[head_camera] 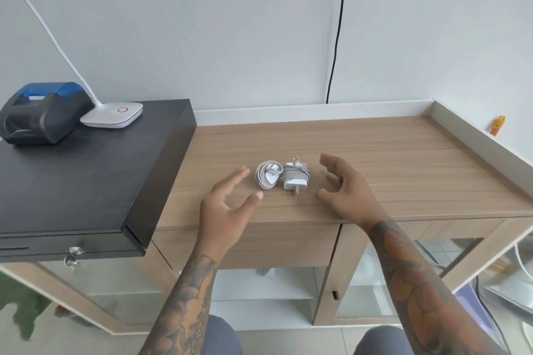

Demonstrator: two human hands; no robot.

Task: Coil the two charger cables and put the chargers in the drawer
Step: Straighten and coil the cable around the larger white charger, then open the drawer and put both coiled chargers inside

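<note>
- Two chargers sit side by side on the wooden worktop (375, 153), near its front edge, roughly mid-width, touching or almost touching.
- Small white charger (269, 175): cable coiled in a flat loop around the plug body, prongs pointing toward the back edge.
- Larger white charger (295, 177): grey cable wrapped around the block, prongs up at the back end, a connector sticking out toward the front edge.
- Left hand (227, 206): fingers straight and spread, holding nothing, just left of the small charger, not touching it. Thumb tip is near the coil.
- Right hand (344, 192): fingers loosely curved and apart, holding nothing, just right of the larger charger, clear gap between them. Heel of the hand sits at the worktop's front edge; hard to tell if it rests on the surface.
- Drawer (282, 245): under the front edge, directly below the chargers, front looks flush, so closed.
- Left end of worktop: black cash drawer box (86, 181) with a key (72, 258) in its front lock.
- On that box, at its back: dark receipt printer with blue lid (43, 112), and a white desk lamp (114, 115) just beside it.
- Black cable (337, 37) runs down the wall behind the back edge.
- Orange item (497, 125) past the right rim, too small to identify.
</note>
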